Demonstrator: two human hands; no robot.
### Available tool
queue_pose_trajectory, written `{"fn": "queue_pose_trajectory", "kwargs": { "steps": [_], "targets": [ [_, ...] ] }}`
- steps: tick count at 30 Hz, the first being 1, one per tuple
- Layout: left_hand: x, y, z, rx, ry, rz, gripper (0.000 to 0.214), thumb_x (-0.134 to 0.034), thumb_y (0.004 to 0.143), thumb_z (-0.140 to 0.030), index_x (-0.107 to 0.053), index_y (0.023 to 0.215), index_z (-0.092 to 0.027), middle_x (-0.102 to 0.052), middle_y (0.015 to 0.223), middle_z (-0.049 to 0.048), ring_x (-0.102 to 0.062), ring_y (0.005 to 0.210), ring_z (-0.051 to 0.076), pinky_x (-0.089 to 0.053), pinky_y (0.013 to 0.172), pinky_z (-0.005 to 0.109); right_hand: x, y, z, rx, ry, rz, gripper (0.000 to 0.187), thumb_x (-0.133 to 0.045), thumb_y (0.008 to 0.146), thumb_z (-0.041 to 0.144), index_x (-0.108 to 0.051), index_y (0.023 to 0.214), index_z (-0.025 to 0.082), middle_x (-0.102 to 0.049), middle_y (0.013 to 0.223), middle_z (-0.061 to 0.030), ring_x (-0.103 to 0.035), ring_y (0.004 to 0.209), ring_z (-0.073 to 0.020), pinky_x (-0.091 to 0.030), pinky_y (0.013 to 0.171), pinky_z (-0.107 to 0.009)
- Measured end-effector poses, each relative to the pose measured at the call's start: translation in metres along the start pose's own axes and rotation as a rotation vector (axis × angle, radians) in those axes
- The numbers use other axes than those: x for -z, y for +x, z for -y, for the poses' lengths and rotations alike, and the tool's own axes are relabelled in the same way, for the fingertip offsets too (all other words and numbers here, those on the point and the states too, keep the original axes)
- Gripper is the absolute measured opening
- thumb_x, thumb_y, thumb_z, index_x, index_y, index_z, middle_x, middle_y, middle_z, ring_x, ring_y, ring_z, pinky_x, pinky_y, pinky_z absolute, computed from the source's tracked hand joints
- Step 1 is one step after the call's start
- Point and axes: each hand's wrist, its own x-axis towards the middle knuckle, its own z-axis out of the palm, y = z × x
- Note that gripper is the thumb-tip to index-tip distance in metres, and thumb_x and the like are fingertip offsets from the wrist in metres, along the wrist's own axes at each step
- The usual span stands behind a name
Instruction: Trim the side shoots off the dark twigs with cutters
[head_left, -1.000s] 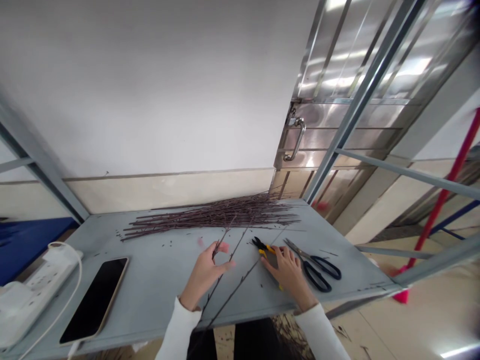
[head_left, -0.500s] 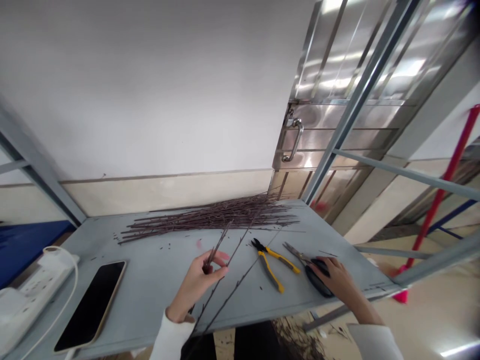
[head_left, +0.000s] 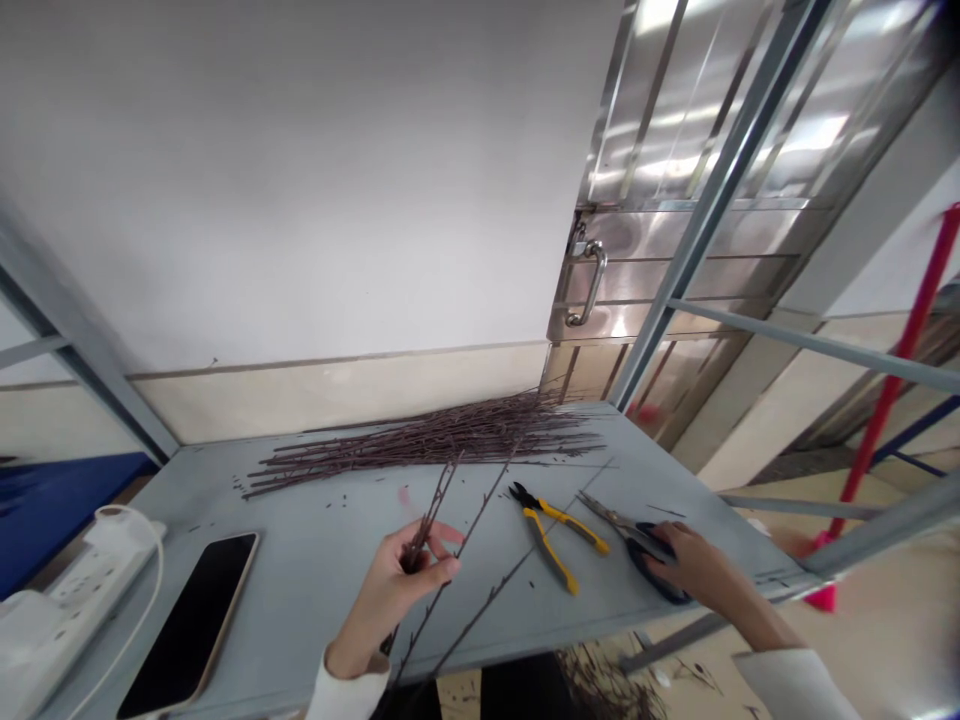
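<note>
Left hand, fingers closed on twigs, count unclear. Right hand, fingers over scissors, grip unclear. One pliers between, open room either side; table edge near.

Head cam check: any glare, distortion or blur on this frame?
Head view: strong glare across the stainless steel door; wide-angle distortion leans the steel frame strut and stretches the edges; the left hand gripping twigs and the right hand look only slightly soft, without heavy motion blur.
</note>
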Motion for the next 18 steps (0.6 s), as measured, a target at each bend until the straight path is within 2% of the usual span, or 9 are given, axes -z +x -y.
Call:
{"fn": "queue_pose_trajectory", "kwargs": {
  "steps": [4,7,10,12,14,16,18],
  "targets": [
    [0.001,-0.003,-0.001,0.004,-0.011,0.021,0.037,-0.074,0.065,-0.045,-0.069,0.087,-0.016,-0.044,0.061,-0.0057,-0.027,0.047,0.006,-0.019,0.045,0.021,0.024,0.007,-0.003,-0.022,-0.025,0.006,0.026,-0.058,0.062,0.034,-0.062,0.083,0.019,-0.070,0.078,-0.0106,-0.067,0.076,-0.0297,-0.049,0.069,-0.036],
    [0.002,-0.007,0.000,0.000,-0.005,0.022,0.035,-0.074,0.066,-0.044,-0.070,0.085,-0.015,-0.043,0.059,-0.0060,-0.027,0.048,0.006,-0.020,0.046,0.021,0.053,0.014,0.004,-0.020,-0.033,-0.091,0.036,-0.058,0.062,0.038,-0.057,0.091,0.017,-0.068,0.087,-0.0145,-0.064,0.084,-0.0320,-0.047,0.075,-0.040],
    [0.002,-0.011,-0.001,0.004,0.012,0.004,0.035,-0.075,0.065,-0.044,-0.070,0.084,-0.015,-0.045,0.060,-0.0053,-0.029,0.049,0.006,-0.020,0.047,0.021,0.081,0.021,0.032,0.043,0.091,-0.300,0.039,-0.056,0.065,0.045,-0.051,0.094,0.018,-0.064,0.088,-0.0131,-0.062,0.084,-0.0295,-0.046,0.077,-0.040],
    [0.001,-0.013,-0.002,0.010,0.016,-0.008,0.035,-0.075,0.065,-0.045,-0.070,0.083,-0.015,-0.045,0.060,-0.0048,-0.031,0.051,0.007,-0.022,0.047,0.021,0.095,0.024,0.060,0.071,0.256,-0.372,0.039,-0.056,0.068,0.050,-0.047,0.091,0.020,-0.062,0.083,-0.0096,-0.061,0.078,-0.0259,-0.047,0.072,-0.037],
    [0.000,-0.014,-0.003,0.014,0.017,-0.014,0.035,-0.075,0.065,-0.045,-0.071,0.083,-0.016,-0.046,0.059,-0.0046,-0.031,0.051,0.008,-0.024,0.048,0.021,0.104,0.024,0.090,0.094,0.433,-0.343,0.040,-0.059,0.070,0.055,-0.044,0.087,0.022,-0.058,0.077,-0.0044,-0.058,0.070,-0.0212,-0.047,0.065,-0.033],
    [0.000,-0.014,-0.004,0.016,0.017,-0.016,0.036,-0.074,0.064,-0.047,-0.071,0.083,-0.016,-0.046,0.058,-0.0044,-0.032,0.051,0.008,-0.025,0.049,0.021,0.109,0.022,0.117,0.167,0.576,-0.253,0.038,-0.058,0.074,0.056,-0.041,0.083,0.023,-0.052,0.070,0.0009,-0.053,0.063,-0.0173,-0.047,0.060,-0.030],
    [-0.001,-0.014,-0.005,0.017,0.021,-0.011,0.037,-0.074,0.065,-0.047,-0.071,0.084,-0.016,-0.047,0.058,-0.0040,-0.033,0.051,0.009,-0.025,0.049,0.022,0.112,0.017,0.136,0.264,0.659,-0.125,0.033,-0.054,0.080,0.053,-0.040,0.085,0.024,-0.048,0.071,0.0025,-0.050,0.064,-0.0158,-0.048,0.062,-0.030]
  ]
}}
